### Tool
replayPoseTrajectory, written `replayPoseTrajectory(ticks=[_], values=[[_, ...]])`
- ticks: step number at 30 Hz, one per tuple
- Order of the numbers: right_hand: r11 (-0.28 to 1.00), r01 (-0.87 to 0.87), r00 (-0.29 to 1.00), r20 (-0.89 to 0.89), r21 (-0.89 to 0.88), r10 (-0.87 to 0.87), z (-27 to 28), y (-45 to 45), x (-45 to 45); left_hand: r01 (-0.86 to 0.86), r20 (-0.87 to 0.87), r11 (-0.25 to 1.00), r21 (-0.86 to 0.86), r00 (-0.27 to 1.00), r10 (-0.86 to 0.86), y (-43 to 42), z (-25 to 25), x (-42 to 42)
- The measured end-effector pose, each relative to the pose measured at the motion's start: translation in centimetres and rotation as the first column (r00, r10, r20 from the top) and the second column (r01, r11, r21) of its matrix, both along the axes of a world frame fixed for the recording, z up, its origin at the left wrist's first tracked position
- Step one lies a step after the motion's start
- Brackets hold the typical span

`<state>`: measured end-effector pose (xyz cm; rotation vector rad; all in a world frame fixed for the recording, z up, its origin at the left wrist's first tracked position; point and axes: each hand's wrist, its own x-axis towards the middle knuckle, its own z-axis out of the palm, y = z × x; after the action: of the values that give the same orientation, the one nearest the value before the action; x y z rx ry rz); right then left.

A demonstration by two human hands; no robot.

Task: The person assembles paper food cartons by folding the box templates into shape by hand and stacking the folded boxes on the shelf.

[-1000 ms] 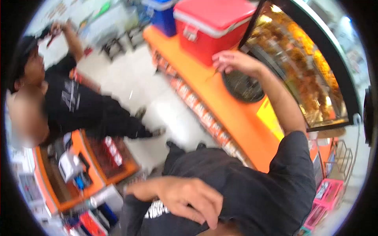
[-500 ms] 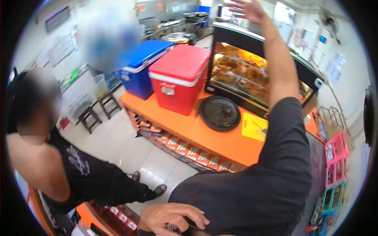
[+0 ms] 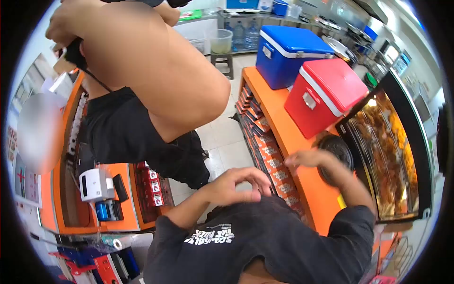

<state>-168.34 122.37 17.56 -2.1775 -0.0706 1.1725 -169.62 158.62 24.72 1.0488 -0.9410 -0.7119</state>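
My left hand (image 3: 239,185) hovers in front of my dark shirt (image 3: 265,227), fingers curved and thumb apart, with nothing visible in it. Over the orange counter (image 3: 295,187), my right hand (image 3: 305,158) hangs with loosely bent fingers, slightly smeared and seemingly holding nothing. Close to it is a round black pan or lid (image 3: 336,154), partly covered by my forearm. Behind that hand a red cooler box (image 3: 326,94) with a white rim stands on the counter, beside a blue cooler box (image 3: 293,54).
A glass food warmer (image 3: 385,151) with fried food stands to the right. Printed boxes (image 3: 269,156) fill the shelf under the counter. A co-worker's bare arm (image 3: 175,80) reaches across at left. A white receipt printer (image 3: 96,184) sits on the lower-left counter.
My right hand has come down from above the food warmer to counter height. The left hand has lifted off my shirt. My view has turned left, and the co-worker appears much closer.
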Motion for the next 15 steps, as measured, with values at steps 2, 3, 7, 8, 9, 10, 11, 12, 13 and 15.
replayPoseTrajectory(ticks=[2,3,7,8,9,10,11,12,13,15], values=[[0.983,-0.159,0.930,0.321,-0.091,0.180,-14.0,-0.7,-1.9,-0.226,0.123,0.896,0.382,0.973,0.193,-0.5,-6.4,2.3],[0.974,-0.157,0.958,0.215,-0.161,0.190,-16.6,-0.2,-3.1,-0.354,0.254,0.762,0.543,0.934,0.252,-0.2,-11.3,2.9],[0.980,0.157,0.972,-0.154,-0.125,-0.176,-29.6,-4.4,-8.0,-0.449,0.281,0.562,0.695,0.888,0.363,5.8,-30.5,-1.5],[0.958,0.257,0.932,-0.229,-0.130,-0.281,-31.6,-5.1,-9.2,-0.392,0.116,0.561,0.729,0.879,0.463,5.7,-30.5,-3.8],[0.925,0.353,0.873,-0.305,-0.144,-0.380,-33.8,-6.2,-9.7,-0.328,-0.054,0.570,0.753,0.833,0.551,5.3,-30.0,-5.2],[0.892,0.444,0.837,-0.315,-0.086,-0.447,-33.0,-6.3,-10.3,-0.337,-0.081,0.580,0.741,0.813,0.576,4.8,-29.8,-5.6],[0.847,0.531,0.793,-0.334,-0.034,-0.510,-31.8,-6.9,-12.1,-0.342,-0.115,0.592,0.730,0.792,0.599,4.2,-29.6,-6.2],[0.790,0.613,0.740,-0.360,0.013,-0.568,-29.8,-7.2,-13.5,-0.345,-0.151,0.603,0.719,0.770,0.620,3.6,-29.5,-6.9],[0.813,0.582,0.715,-0.466,-0.014,-0.521,-28.8,-7.7,-14.3,-0.322,-0.137,0.611,0.724,0.800,0.584,2.8,-29.1,-6.7],[0.849,0.525,0.620,-0.658,-0.056,-0.427,-27.0,-8.9,-15.6,-0.265,-0.111,0.630,0.730,0.864,0.492,1.0,-27.6,-4.6]])
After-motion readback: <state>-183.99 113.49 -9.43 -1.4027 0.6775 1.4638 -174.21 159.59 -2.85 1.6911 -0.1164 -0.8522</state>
